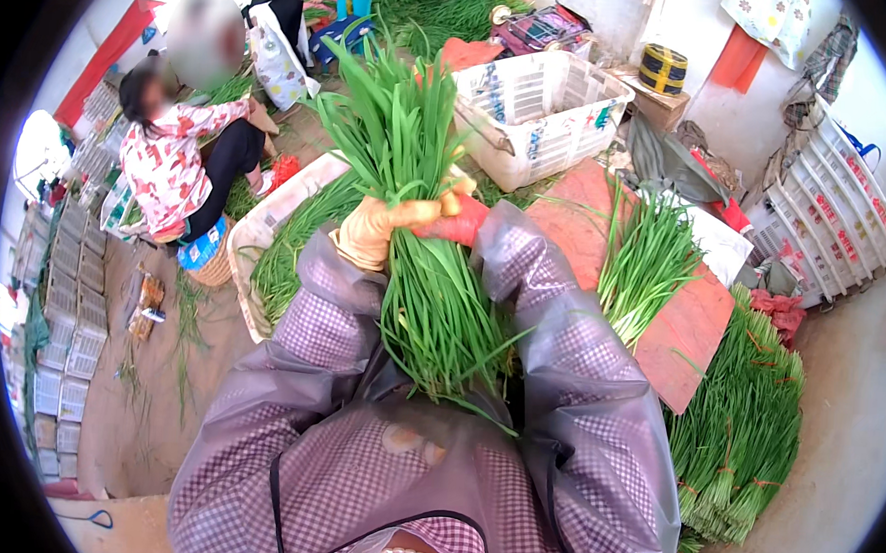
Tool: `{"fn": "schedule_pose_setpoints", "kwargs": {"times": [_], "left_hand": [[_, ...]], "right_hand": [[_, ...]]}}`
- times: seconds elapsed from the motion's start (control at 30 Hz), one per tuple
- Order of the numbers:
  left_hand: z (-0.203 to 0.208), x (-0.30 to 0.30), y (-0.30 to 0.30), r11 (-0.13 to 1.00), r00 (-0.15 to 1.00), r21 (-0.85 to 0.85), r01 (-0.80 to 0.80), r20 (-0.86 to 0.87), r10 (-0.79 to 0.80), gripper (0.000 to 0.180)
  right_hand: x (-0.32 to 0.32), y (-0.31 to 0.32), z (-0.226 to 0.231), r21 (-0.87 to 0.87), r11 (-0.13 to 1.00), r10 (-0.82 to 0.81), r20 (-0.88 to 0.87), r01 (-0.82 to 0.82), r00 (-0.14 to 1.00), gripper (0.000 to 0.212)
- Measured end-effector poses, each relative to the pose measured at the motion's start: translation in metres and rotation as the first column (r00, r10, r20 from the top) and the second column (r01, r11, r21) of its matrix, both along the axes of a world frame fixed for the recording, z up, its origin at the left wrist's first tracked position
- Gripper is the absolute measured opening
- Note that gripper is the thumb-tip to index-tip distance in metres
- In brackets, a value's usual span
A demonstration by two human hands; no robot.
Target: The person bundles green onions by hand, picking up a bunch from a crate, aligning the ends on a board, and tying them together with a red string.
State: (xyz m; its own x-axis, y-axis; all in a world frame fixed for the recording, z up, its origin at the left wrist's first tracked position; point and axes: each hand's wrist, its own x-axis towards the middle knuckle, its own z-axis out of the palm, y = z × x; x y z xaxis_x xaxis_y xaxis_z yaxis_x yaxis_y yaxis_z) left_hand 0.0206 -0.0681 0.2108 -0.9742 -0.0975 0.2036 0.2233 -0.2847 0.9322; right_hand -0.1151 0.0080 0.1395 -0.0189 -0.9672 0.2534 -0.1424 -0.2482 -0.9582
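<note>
The bunch of long green leaves [437, 301] was up in front of the worker's chest, its broad leaf tips fanning away and its thinner ends hanging toward the lap. Both gloved hands were clamped around its middle, close together: the left hand [378, 225] in a yellowish glove, the right hand [454, 222] in one mostly red. Gripping at the waist seemed meant to keep so many loose strands from splaying. Clear plastic sleeves [607, 395] covered the checked shirt, probably against damp.

Just to the right, a smaller pile of greens [654, 268] lay on a reddish board [682, 339], within easy reach, I judged. Beyond its edge, tied bundles [735, 432] were heaped side by side, bound likely so they held their shape. On the left stood a pale tub [248, 246] with more greens inside, its walls keeping them gathered. An open white crate [560, 152] sat ahead. Farther left, a co-worker [183, 163] sat low, and nested crates [833, 202] leaned by the right wall, presumably to save floor.
</note>
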Motion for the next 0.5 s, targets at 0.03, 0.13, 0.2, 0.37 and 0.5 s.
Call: {"fn": "schedule_pose_setpoints", "kwargs": {"times": [0.03, 0.13, 0.2, 0.37, 0.5], "left_hand": [[-0.001, 0.012, 0.003, 0.983, 0.997, 0.168, -0.072, -0.003, 0.073, 0.048], [-0.016, 0.029, -0.029, 0.935, 0.943, 0.123, -0.332, 0.086, 0.323, 0.044], [-0.041, 0.042, -0.064, 0.837, 0.907, 0.358, -0.413, 0.079, 0.413, 0.024], [-0.09, 0.066, -0.147, 0.602, 0.691, 0.524, -0.603, -0.035, 0.722, 0.016], [-0.103, 0.093, -0.168, 0.329, 0.482, 0.531, -0.781, 0.178, 0.858, 0.015]], "right_hand": [[0.012, 0.006, -0.007, 0.088, 0.996, 0.014, 0.214, -0.033, 0.977, 0.061], [0.037, 0.013, -0.044, 0.16, 0.978, -0.127, -0.066, 0.137, 0.99, 0.106], [0.055, 0.034, -0.064, 0.159, 0.968, -0.154, -0.237, 0.195, 0.959, 0.131], [0.064, 0.049, -0.116, 0.58, 0.692, -0.173, -0.444, 0.429, 0.879, 0.087], [0.048, 0.067, -0.164, 0.563, 0.571, -0.477, -0.366, 0.598, 0.799, 0.032]]}}
